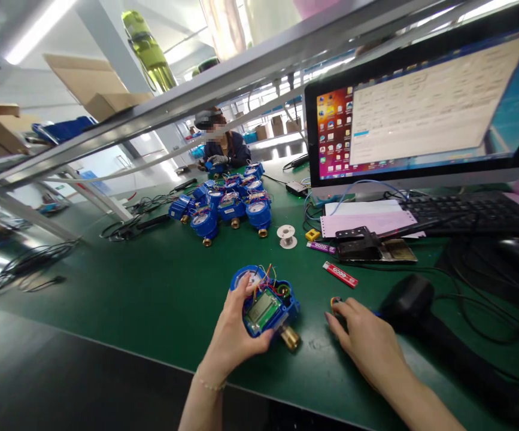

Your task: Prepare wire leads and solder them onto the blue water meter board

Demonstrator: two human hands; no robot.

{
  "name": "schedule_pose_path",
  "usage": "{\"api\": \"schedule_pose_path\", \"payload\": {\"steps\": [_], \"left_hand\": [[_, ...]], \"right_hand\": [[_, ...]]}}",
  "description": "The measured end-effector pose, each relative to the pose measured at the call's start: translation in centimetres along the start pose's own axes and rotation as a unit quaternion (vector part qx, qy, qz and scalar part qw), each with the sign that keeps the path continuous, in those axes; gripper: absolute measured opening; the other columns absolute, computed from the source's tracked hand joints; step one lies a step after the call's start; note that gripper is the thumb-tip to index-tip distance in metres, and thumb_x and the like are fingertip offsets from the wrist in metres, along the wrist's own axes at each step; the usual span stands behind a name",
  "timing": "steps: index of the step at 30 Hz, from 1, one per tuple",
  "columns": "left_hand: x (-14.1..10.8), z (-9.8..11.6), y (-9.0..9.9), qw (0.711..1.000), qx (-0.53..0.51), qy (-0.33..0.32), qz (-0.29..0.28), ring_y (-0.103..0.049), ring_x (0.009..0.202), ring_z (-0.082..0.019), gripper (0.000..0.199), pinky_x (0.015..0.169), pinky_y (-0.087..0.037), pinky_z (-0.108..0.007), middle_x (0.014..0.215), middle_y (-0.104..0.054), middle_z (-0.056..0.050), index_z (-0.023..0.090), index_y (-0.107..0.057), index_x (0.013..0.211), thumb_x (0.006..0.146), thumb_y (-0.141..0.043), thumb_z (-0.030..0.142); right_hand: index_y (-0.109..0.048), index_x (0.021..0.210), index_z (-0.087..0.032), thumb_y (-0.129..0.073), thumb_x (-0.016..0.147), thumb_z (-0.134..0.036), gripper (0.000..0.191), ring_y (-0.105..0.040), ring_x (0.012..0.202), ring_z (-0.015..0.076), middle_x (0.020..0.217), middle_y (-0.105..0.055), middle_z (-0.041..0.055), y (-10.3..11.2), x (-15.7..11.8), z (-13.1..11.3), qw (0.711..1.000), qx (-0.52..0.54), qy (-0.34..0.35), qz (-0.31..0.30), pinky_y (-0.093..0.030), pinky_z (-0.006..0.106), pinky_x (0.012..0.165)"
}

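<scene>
My left hand (236, 329) is closed round a blue water meter (291, 302) on the green table, thumb on its near side and fingers over the round dial. A green circuit board with a grey display (263, 308) lies exposed in the open housing. Thin coloured wires (268, 276) stick up from it, and a brass pipe fitting (290, 337) points towards me. To the right, my right hand (369, 338) rests low over the table, fingers pinched on a small piece with coloured wires (334, 301). Its far end is hidden under the hand.
Several blue meters (231, 206) stand in a group further back. Nearby are a wire spool (287, 237), a red battery-like stick (340, 275) and a black barcode scanner (409, 299). A monitor (421, 108) and keyboard (479, 212) occupy the right; a co-worker (227, 146) sits opposite.
</scene>
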State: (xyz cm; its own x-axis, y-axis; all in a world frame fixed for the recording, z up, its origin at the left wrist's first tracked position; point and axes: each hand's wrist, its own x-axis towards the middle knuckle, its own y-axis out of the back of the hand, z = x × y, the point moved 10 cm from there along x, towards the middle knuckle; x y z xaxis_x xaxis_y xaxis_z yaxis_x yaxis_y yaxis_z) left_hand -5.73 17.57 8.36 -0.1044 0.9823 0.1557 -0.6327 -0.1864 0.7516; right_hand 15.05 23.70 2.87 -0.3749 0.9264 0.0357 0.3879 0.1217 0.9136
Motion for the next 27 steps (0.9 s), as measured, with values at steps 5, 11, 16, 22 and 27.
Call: {"api": "schedule_pose_path", "payload": {"steps": [5, 11, 16, 22, 27], "left_hand": [[0.8, -0.9, 1.1, 0.980, -0.109, -0.027, -0.162, -0.043, 0.124, -0.028, 0.099, 0.109, -0.028, -0.044, 0.132, -0.049, -0.009, 0.025, -0.020, 0.140, 0.059, -0.076, 0.031], [3.5, -0.1, 3.2, 0.983, -0.147, 0.097, -0.044, -0.061, 0.099, -0.022, 0.061, 0.089, -0.046, -0.033, 0.108, -0.066, -0.010, 0.013, -0.051, 0.121, 0.069, -0.067, 0.039], [4.3, 0.4, 2.9, 0.990, -0.032, 0.132, 0.043, -0.057, 0.062, -0.015, 0.015, 0.061, -0.041, -0.026, 0.066, -0.066, -0.002, 0.016, -0.068, 0.073, 0.072, -0.059, 0.029], [3.8, -0.6, 2.6, 0.987, -0.065, 0.130, 0.074, -0.047, 0.059, -0.012, 0.015, 0.059, -0.034, -0.023, 0.059, -0.054, 0.003, 0.017, -0.058, 0.061, 0.072, -0.053, 0.026], [3.6, -1.3, 2.3, 0.980, -0.123, 0.131, 0.082, -0.044, 0.059, -0.011, 0.015, 0.058, -0.034, -0.022, 0.060, -0.052, 0.003, 0.017, -0.055, 0.061, 0.071, -0.053, 0.028]], "right_hand": [[-0.062, 0.092, -0.017, -0.050, 0.085, -0.026, 0.016, -0.057, 0.084, 0.0165, 0.091, -0.058, 0.0047, 4.0, 1.6, -3.6, 0.969, 0.202, 0.124, 0.076, -0.046, 0.030, 0.076], [-0.063, 0.099, -0.016, -0.050, 0.084, -0.019, 0.020, -0.055, 0.098, 0.0148, 0.103, -0.060, 0.0062, 6.1, 6.7, -9.4, 0.919, 0.321, 0.224, 0.043, -0.042, 0.029, 0.089], [-0.066, 0.099, -0.015, -0.054, 0.079, -0.017, 0.023, -0.058, 0.096, 0.0150, 0.101, -0.066, 0.0043, 2.8, 9.6, -13.5, 0.890, 0.353, 0.265, -0.114, -0.040, 0.027, 0.089], [-0.067, 0.075, -0.014, -0.056, 0.074, -0.019, 0.012, -0.057, 0.070, 0.0139, 0.073, -0.066, 0.0021, 1.2, 10.0, -12.4, 0.897, 0.362, 0.218, -0.129, -0.041, 0.025, 0.068], [-0.065, 0.077, -0.012, -0.055, 0.074, -0.024, 0.016, -0.055, 0.067, 0.0120, 0.073, -0.064, 0.0018, -0.1, 10.0, -11.5, 0.877, 0.420, 0.178, -0.154, -0.042, 0.024, 0.066]]}}
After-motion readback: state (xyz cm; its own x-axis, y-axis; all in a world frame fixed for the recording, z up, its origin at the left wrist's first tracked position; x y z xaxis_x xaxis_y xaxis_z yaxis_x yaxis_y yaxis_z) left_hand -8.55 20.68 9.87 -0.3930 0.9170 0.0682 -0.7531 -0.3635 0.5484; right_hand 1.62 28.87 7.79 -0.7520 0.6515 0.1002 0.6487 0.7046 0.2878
